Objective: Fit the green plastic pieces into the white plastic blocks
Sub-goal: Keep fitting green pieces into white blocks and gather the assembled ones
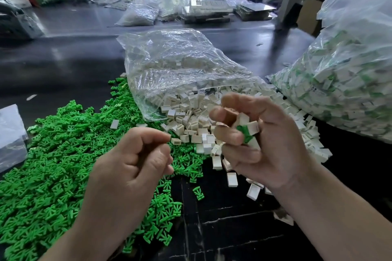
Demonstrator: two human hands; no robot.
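A wide heap of small green plastic pieces [53, 165] covers the dark table on the left. Small white plastic blocks [191, 125] spill from an open clear bag [176, 65] in the middle. My right hand [258, 144] hovers over the spilled blocks, its curled fingers holding several white blocks [251, 128] with green pieces [245, 132] fitted in them. My left hand [135, 161] hangs over the edge of the green heap with fingers curled and thumb near the forefinger; nothing shows between them.
A big clear bag of white blocks fitted with green [339, 82] bulges at the right. A flat plastic bag [10, 135] lies at the left edge. Trays and more bags [140, 12] sit at the far side of the dark table [233, 229].
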